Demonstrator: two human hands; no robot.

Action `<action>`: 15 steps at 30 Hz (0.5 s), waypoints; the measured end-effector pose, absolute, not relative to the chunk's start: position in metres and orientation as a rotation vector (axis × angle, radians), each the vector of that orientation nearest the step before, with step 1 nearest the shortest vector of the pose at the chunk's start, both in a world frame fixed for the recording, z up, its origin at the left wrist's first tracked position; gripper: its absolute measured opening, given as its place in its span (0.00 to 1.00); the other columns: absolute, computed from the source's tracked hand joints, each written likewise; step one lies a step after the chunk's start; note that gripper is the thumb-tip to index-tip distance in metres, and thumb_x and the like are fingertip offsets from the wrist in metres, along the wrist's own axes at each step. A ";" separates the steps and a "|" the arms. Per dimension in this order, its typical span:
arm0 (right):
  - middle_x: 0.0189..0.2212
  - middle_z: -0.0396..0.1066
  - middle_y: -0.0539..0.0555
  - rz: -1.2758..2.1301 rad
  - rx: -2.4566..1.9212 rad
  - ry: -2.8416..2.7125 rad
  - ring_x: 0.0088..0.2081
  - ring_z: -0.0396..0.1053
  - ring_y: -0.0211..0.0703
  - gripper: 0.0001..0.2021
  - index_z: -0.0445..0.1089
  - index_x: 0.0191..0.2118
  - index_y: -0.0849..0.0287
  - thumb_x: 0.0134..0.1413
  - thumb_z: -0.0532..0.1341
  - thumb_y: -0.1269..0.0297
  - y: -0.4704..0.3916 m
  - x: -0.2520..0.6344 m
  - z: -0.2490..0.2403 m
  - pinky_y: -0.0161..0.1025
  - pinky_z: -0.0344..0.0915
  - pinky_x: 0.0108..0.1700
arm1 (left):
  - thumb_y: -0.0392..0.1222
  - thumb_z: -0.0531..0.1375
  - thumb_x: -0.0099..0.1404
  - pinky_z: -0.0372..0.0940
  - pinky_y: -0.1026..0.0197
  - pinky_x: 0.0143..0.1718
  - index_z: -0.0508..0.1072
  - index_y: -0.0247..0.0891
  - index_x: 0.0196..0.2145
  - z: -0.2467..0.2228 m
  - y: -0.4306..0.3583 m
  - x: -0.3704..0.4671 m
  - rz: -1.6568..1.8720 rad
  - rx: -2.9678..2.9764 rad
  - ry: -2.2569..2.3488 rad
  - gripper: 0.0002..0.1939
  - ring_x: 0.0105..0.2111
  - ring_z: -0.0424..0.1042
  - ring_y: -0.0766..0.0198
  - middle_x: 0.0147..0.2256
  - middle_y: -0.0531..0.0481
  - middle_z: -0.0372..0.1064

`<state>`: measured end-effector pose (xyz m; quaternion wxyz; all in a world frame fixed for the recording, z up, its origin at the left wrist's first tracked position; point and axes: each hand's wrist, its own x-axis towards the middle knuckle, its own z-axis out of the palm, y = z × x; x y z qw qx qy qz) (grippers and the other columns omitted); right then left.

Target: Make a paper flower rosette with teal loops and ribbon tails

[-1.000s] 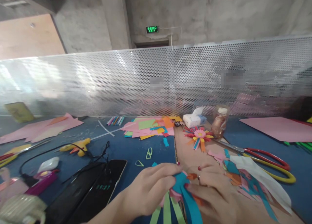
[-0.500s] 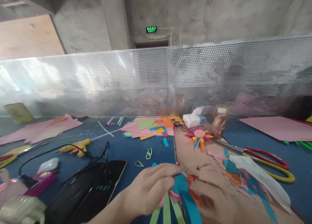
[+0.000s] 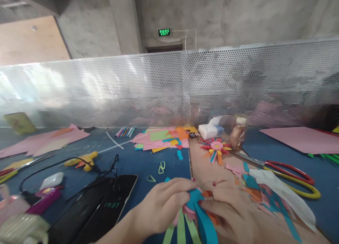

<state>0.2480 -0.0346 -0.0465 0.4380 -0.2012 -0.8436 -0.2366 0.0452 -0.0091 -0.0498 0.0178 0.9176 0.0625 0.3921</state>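
Both hands work on a paper flower [image 3: 195, 198] made of blue, green, pink and orange strips, low in the head view. My left hand [image 3: 165, 205] is closed on its left side, fingers curled over the blue paper. On the other side my right hand [image 3: 230, 207] grips it, the thumb pressed against a blue strip. Green strips [image 3: 181, 228] hang toward me below the left fingers. Parts of the flower are hidden under the fingers. A finished-looking red and pink paper flower [image 3: 216, 147] lies beyond the hands on the cardboard [image 3: 197, 159].
To the right lie paper scraps [image 3: 265, 192] and red-and-yellow scissors [image 3: 290, 169]. A tissue pack [image 3: 211, 131] and a jar [image 3: 238, 132] stand behind. On the left are a yellow glue gun [image 3: 82, 161], a phone [image 3: 113, 205] and cables. Coloured paper [image 3: 159, 139] lies mid-table before a perforated metal screen [image 3: 127, 92].
My right thumb and fingers have shifted slightly on the blue strip, now pressing nearer the flower's centre. My left hand stays almost still.
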 end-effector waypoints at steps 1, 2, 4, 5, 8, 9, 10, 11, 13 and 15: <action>0.25 0.62 0.50 -0.573 -0.472 -2.070 0.29 0.62 0.35 0.05 0.65 0.35 0.60 0.53 0.53 0.72 -0.034 0.248 -0.045 0.36 0.60 0.35 | 0.34 0.48 0.62 0.62 0.56 0.44 0.53 0.35 0.44 -0.051 -0.009 0.045 1.211 2.855 0.219 0.11 0.46 0.62 0.57 0.44 0.36 0.63; 0.26 0.63 0.51 -0.545 -0.433 -2.035 0.30 0.62 0.35 0.05 0.66 0.35 0.62 0.52 0.54 0.72 -0.034 0.248 -0.044 0.36 0.59 0.35 | 0.33 0.47 0.62 0.63 0.56 0.43 0.54 0.35 0.43 -0.053 -0.009 0.045 1.205 2.858 0.247 0.11 0.46 0.62 0.57 0.43 0.37 0.63; 0.26 0.64 0.51 -0.522 -0.431 -2.017 0.30 0.62 0.36 0.06 0.66 0.34 0.61 0.52 0.53 0.71 -0.034 0.249 -0.043 0.36 0.59 0.35 | 0.31 0.46 0.62 0.63 0.58 0.42 0.54 0.36 0.42 -0.055 -0.008 0.046 1.188 2.868 0.304 0.10 0.45 0.63 0.58 0.43 0.37 0.64; 0.26 0.64 0.51 -0.522 -0.446 -2.017 0.30 0.62 0.36 0.06 0.66 0.34 0.61 0.52 0.53 0.71 -0.034 0.249 -0.043 0.36 0.59 0.35 | 0.30 0.46 0.62 0.63 0.58 0.42 0.55 0.36 0.42 -0.056 -0.008 0.046 1.179 2.876 0.324 0.10 0.45 0.63 0.58 0.43 0.37 0.64; 0.26 0.65 0.51 -0.527 -0.501 -2.063 0.28 0.63 0.37 0.07 0.66 0.35 0.59 0.51 0.53 0.71 -0.035 0.249 -0.046 0.36 0.60 0.32 | 0.29 0.47 0.60 0.63 0.60 0.41 0.56 0.36 0.39 -0.055 -0.007 0.049 1.202 2.872 0.365 0.09 0.43 0.65 0.59 0.41 0.39 0.66; 0.26 0.65 0.51 -0.508 -0.542 -2.069 0.28 0.63 0.37 0.07 0.66 0.36 0.58 0.50 0.54 0.71 -0.035 0.249 -0.047 0.36 0.60 0.30 | 0.29 0.48 0.60 0.63 0.61 0.40 0.57 0.37 0.39 -0.055 -0.008 0.050 1.220 2.851 0.387 0.09 0.42 0.66 0.60 0.41 0.40 0.67; 0.28 0.66 0.51 -0.474 -0.590 -2.080 0.28 0.63 0.38 0.07 0.65 0.36 0.57 0.49 0.55 0.70 -0.034 0.249 -0.048 0.36 0.60 0.29 | 0.29 0.48 0.60 0.64 0.62 0.38 0.57 0.37 0.38 -0.054 -0.008 0.052 1.234 2.814 0.428 0.09 0.40 0.67 0.62 0.39 0.42 0.68; 0.28 0.66 0.51 -0.433 -0.646 -2.073 0.29 0.63 0.39 0.08 0.65 0.36 0.56 0.47 0.56 0.69 -0.034 0.248 -0.049 0.36 0.60 0.29 | 0.29 0.48 0.59 0.64 0.64 0.37 0.57 0.38 0.37 -0.053 -0.009 0.053 1.233 2.765 0.497 0.09 0.38 0.68 0.63 0.38 0.44 0.69; 0.30 0.65 0.51 -0.331 -0.795 -2.019 0.31 0.64 0.40 0.07 0.65 0.35 0.56 0.45 0.58 0.68 -0.034 0.244 -0.049 0.35 0.60 0.30 | 0.30 0.48 0.59 0.64 0.66 0.32 0.59 0.39 0.36 -0.052 -0.011 0.056 1.174 2.644 0.697 0.08 0.32 0.70 0.66 0.34 0.48 0.70; 0.30 0.63 0.52 -0.215 -0.901 -1.963 0.33 0.63 0.39 0.05 0.64 0.32 0.56 0.45 0.58 0.69 -0.034 0.239 -0.046 0.34 0.60 0.31 | 0.33 0.49 0.59 0.62 0.68 0.26 0.61 0.39 0.35 -0.051 -0.013 0.060 1.089 2.499 0.906 0.05 0.25 0.68 0.68 0.28 0.51 0.69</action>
